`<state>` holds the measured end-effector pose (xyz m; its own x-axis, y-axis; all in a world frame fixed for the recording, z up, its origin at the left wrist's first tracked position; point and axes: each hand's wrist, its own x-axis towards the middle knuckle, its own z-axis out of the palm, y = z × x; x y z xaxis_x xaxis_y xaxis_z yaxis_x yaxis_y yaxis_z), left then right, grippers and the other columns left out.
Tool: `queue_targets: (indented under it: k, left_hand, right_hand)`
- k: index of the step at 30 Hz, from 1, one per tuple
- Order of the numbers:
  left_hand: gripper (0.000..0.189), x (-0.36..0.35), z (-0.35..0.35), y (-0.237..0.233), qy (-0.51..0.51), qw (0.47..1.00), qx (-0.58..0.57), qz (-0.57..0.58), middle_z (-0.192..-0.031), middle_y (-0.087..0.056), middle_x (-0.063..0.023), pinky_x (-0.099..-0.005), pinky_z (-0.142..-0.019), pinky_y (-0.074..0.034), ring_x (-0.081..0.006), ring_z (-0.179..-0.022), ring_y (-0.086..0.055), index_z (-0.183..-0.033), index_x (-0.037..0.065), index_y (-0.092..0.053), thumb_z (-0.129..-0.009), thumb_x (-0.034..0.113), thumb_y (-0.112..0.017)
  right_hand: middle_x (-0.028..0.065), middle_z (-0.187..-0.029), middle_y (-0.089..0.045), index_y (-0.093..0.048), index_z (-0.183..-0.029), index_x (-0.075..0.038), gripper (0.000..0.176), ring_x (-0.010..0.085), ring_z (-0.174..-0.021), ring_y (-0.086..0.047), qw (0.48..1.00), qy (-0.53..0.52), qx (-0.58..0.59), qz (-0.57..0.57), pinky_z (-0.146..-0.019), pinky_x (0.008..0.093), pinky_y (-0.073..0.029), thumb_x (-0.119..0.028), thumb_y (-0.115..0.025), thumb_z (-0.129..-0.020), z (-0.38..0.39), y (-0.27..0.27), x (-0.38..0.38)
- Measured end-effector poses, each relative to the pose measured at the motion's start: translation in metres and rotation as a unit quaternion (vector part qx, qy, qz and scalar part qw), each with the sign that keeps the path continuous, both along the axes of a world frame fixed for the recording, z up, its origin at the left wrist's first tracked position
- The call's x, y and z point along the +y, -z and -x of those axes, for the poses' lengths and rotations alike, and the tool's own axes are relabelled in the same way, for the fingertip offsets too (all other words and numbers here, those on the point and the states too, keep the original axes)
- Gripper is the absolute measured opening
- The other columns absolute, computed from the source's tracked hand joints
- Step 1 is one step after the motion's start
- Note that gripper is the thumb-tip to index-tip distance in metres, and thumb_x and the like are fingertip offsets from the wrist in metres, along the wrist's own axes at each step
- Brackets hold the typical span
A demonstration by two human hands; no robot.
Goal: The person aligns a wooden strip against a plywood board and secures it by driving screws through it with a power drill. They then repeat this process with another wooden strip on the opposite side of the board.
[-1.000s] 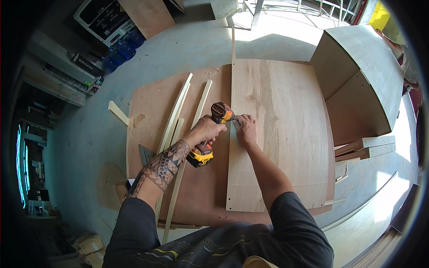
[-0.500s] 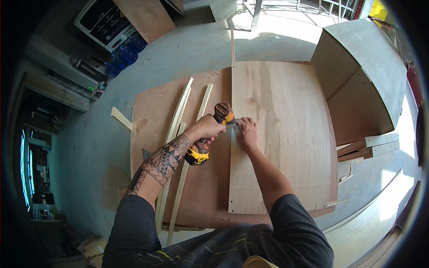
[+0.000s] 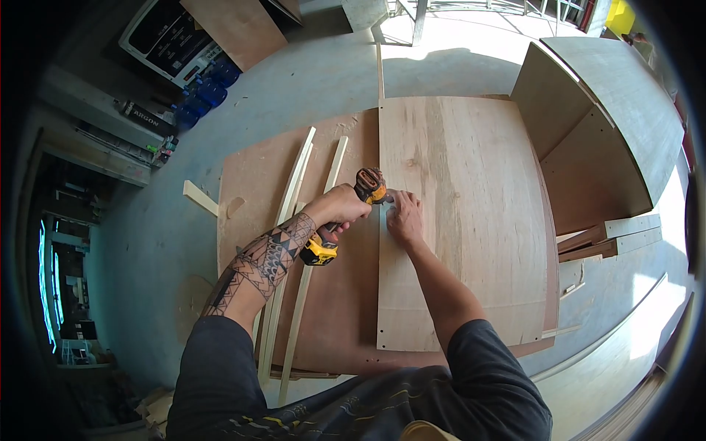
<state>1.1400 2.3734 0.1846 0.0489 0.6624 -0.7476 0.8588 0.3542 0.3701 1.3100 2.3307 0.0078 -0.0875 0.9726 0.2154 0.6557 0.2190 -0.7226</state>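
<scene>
A yellow and black power drill (image 3: 371,187) is gripped in my left hand (image 3: 344,206), its battery hanging below the wrist. The drill's front end points right, at the left edge of a pale plywood panel (image 3: 471,220). My right hand (image 3: 406,216) rests on that edge, its bent fingers close around the drill's tip; whatever they pinch is too small to make out. Under the panel lies a larger reddish-brown sheet (image 3: 346,294). Long thin wood strips (image 3: 294,184) lie on the sheet, partly beneath my left forearm.
A grey-topped wooden cabinet (image 3: 596,154) stands at the right, with board offcuts (image 3: 625,239) below it. Blue water bottles (image 3: 209,92) and a leaning board (image 3: 239,33) are at the upper left. Long boards (image 3: 610,389) lie at the lower right.
The drill's battery end has swung slightly left and up. Both hands remain at the panel's edge, and the view has shifted a little.
</scene>
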Motion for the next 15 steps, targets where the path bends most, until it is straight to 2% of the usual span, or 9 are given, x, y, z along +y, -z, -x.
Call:
queue_targets:
  k: [2, 5, 9, 11, 15]
  left_hand:
    - [0.03, 0.003, -0.001, 0.002, 0.006, 1.0, 0.007, 0.007, -0.066, -0.065, -0.0102, -0.0386, -0.044, -0.056, -0.0203, -0.051, -0.063, -0.078, -0.002, -0.063, -0.085, 0.025, -0.071]
    - [0.024, 0.0, -0.01, -0.015, -0.006, 1.0, 0.021, 0.019, -0.065, -0.062, -0.0085, -0.0357, -0.044, -0.052, -0.018, -0.05, -0.062, -0.08, -0.003, -0.064, -0.084, 0.019, -0.072]
    - [0.023, -0.001, -0.008, -0.01, 0.007, 1.0, 0.018, 0.017, -0.065, -0.063, -0.0083, -0.0354, -0.045, -0.053, -0.0178, -0.049, -0.062, -0.082, -0.003, -0.066, -0.084, 0.02, -0.071]
    - [0.027, -0.001, -0.006, -0.009, 0.008, 1.0, 0.005, 0.009, -0.064, -0.064, -0.0087, -0.0358, -0.045, -0.053, -0.0193, -0.051, -0.063, -0.075, -0.001, -0.062, -0.085, 0.023, -0.069]
    - [0.026, -0.003, -0.006, -0.01, 0.001, 1.0, 0.0, 0.003, -0.064, -0.064, -0.0083, -0.0354, -0.046, -0.054, -0.0187, -0.051, -0.063, -0.075, -0.001, -0.062, -0.085, 0.022, -0.069]
  right_hand:
    - [0.0091, -0.122, -0.067, -0.063, -0.131, -0.011, 0.057, 0.0329, -0.126, -0.055, 0.997, 0.028, 0.067, -0.027, -0.105, 0.0468, -0.042, 0.004, -0.056, -0.077, 0.0, -0.007, -0.004]
    - [0.0104, -0.127, -0.064, -0.06, -0.134, -0.012, 0.06, 0.034, -0.129, -0.053, 0.996, 0.041, 0.063, -0.039, -0.109, 0.0478, -0.041, 0.006, -0.056, -0.077, 0.003, -0.004, -0.003]
    - [0.0125, -0.127, -0.063, -0.058, -0.132, -0.01, 0.058, 0.0376, -0.129, -0.051, 0.996, 0.029, 0.075, -0.029, -0.112, 0.0501, -0.04, 0.007, -0.054, -0.077, 0.0, -0.004, -0.003]
    - [0.0126, -0.128, -0.063, -0.059, -0.132, -0.011, 0.058, 0.0372, -0.129, -0.051, 0.997, 0.024, 0.07, -0.029, -0.111, 0.0496, -0.04, 0.007, -0.054, -0.077, 0.0, -0.005, -0.003]
    - [0.0125, -0.128, -0.063, -0.061, -0.13, -0.011, 0.056, 0.0366, -0.129, -0.052, 0.997, 0.029, 0.068, -0.036, -0.111, 0.0488, -0.041, 0.007, -0.054, -0.077, 0.0, -0.004, -0.003]
